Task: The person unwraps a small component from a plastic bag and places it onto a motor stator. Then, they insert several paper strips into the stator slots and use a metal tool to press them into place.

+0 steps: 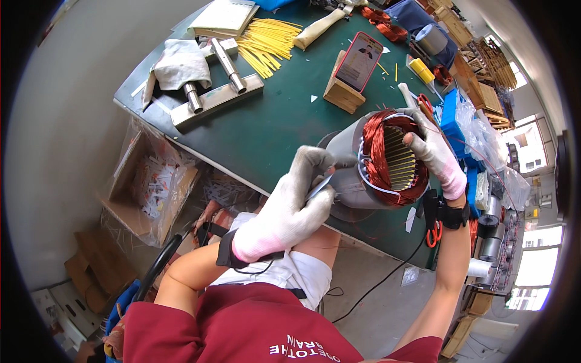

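Observation:
A grey metal motor stator (352, 186) lies on its side on the green table, its open end toward me. Red-brown copper windings (376, 158) bulge around that end, and yellowish slot liners (399, 158) line the bore. My left hand (287, 209), in a white glove, is closed with a small pale strip (319, 187) pinched between thumb and fingers, just left of the stator. My gloved right hand (440, 151) grips the stator's right rim, its thumb by the windings and its other fingers partly hidden behind.
A phone (359, 60) leans on a wooden stand (343, 91) behind the stator. Yellow sticks (266, 42), a metal fixture (218, 100) and a cloth (181, 63) occupy the far left. Orange-handled scissors (434, 235) lie by my right wrist. A scrap box (148, 187) stands below the table's left edge.

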The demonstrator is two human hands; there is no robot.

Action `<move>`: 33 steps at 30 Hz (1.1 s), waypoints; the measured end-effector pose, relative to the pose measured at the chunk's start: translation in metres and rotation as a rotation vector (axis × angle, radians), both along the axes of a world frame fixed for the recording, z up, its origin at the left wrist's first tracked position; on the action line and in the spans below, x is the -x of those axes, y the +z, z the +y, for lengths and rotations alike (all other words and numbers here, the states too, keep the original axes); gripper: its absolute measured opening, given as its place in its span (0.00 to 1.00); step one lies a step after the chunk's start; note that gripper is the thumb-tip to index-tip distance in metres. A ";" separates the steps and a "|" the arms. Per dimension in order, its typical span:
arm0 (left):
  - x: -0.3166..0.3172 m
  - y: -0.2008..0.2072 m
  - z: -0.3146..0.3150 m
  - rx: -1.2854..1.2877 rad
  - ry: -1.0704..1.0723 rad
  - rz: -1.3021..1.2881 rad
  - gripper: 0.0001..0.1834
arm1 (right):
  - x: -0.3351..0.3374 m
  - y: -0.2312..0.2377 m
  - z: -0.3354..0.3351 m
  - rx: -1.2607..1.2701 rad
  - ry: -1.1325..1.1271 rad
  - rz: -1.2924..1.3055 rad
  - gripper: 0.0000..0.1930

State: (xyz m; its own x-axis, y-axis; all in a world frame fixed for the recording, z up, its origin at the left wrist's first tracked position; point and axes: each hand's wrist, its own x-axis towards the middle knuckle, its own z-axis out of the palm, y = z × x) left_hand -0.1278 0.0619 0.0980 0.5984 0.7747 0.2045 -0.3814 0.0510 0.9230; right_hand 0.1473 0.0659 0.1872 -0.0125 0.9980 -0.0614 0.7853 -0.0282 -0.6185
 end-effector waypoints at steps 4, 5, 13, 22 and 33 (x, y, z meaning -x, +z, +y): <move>-0.013 0.001 0.014 -0.561 0.033 0.185 0.21 | -0.004 -0.005 0.008 -0.077 0.025 -0.181 0.54; -0.013 0.000 0.012 -0.557 -0.003 0.309 0.22 | -0.003 -0.009 0.007 -0.100 -0.005 -0.038 0.45; -0.008 0.008 0.027 0.046 0.052 0.107 0.08 | -0.004 -0.027 0.010 -0.080 -0.250 0.559 0.18; -0.026 0.021 0.045 -0.024 0.181 0.070 0.08 | 0.000 -0.025 0.006 -0.114 -0.187 0.656 0.16; -0.016 0.033 0.053 0.031 -0.056 0.331 0.14 | -0.003 -0.032 0.005 -0.138 -0.262 0.665 0.15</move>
State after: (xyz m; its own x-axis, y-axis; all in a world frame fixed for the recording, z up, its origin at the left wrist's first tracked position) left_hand -0.1121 0.1152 0.1308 0.6703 0.7415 -0.0313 -0.0573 0.0938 0.9939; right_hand 0.1506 0.0704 0.1547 0.2372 0.9715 0.0029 0.2207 -0.0509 -0.9740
